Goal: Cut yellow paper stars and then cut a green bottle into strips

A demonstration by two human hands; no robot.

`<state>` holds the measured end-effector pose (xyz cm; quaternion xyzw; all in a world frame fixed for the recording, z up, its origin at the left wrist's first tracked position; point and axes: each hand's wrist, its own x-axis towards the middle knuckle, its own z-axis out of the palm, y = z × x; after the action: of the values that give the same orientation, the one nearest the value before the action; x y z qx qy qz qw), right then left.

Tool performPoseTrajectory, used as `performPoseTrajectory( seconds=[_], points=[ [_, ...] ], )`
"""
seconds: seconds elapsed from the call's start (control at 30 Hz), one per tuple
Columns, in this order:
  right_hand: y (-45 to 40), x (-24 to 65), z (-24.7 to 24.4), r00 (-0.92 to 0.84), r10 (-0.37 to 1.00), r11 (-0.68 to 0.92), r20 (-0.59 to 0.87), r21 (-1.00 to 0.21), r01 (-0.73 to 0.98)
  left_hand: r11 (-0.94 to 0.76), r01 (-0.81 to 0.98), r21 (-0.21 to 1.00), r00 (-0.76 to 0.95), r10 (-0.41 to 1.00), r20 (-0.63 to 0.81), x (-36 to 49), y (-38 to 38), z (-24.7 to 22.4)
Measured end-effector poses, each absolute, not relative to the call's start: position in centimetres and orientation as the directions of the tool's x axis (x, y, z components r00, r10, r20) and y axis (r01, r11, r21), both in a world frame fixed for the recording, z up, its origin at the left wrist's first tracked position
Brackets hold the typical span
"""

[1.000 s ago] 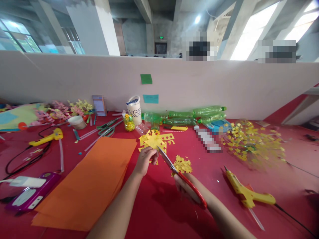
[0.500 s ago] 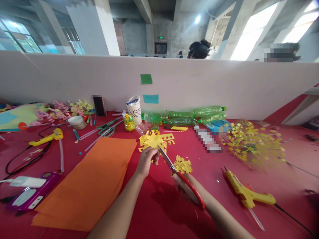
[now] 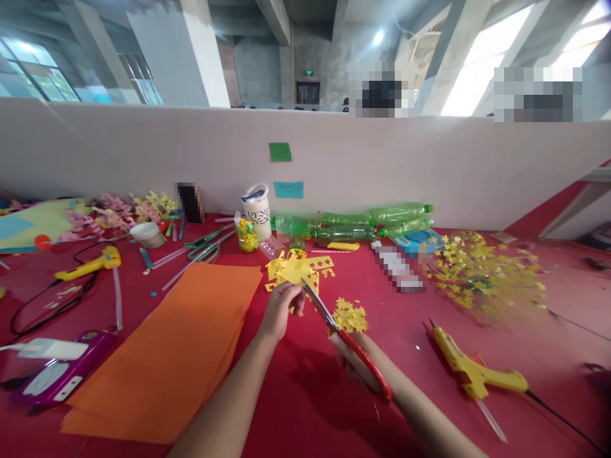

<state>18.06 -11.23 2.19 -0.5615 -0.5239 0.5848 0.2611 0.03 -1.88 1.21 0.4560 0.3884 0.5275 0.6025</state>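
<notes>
Pinched in my left hand [image 3: 282, 306] is a piece of yellow paper [image 3: 292, 270], held above other yellow scraps with star-shaped holes [image 3: 321, 262]. My right hand [image 3: 356, 356] grips red-handled scissors [image 3: 334, 323]. Their blades point up and left, with the tips at the paper's edge beside my left fingers. Just beyond my right hand lies a heap of small yellow paper stars [image 3: 351, 315]. Part of my right hand is hidden behind the scissor handles.
Orange paper sheets [image 3: 167, 350] lie to my left, near a purple power strip [image 3: 64, 369]. A yellow glue gun [image 3: 472, 369] rests at right, below a star-covered decoration [image 3: 487, 273]. Green plastic bottles [image 3: 401, 216] and a white cup [image 3: 258, 213] line the partition [image 3: 191, 146].
Hardly anything differs. My hands, the yellow paper and the scissors stay in nearly the same place.
</notes>
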Motion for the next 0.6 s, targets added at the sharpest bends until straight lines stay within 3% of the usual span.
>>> performPoseTrajectory(
  seconds=[0.37, 0.6],
  points=[
    [-11.03, 17.87, 2.87, -0.224, 0.883, -0.329, -0.412, -0.885, 0.329, -0.010, -0.359, 0.933, 0.057, 0.998, 0.033, -0.41, -1.36, 0.79],
    [-11.06, 18.14, 2.72, -0.265, 0.888, -0.285, -0.375, -0.903, 0.322, -0.032, -0.313, 0.949, 0.067, 0.996, 0.056, -0.44, -1.30, 0.86]
  ],
)
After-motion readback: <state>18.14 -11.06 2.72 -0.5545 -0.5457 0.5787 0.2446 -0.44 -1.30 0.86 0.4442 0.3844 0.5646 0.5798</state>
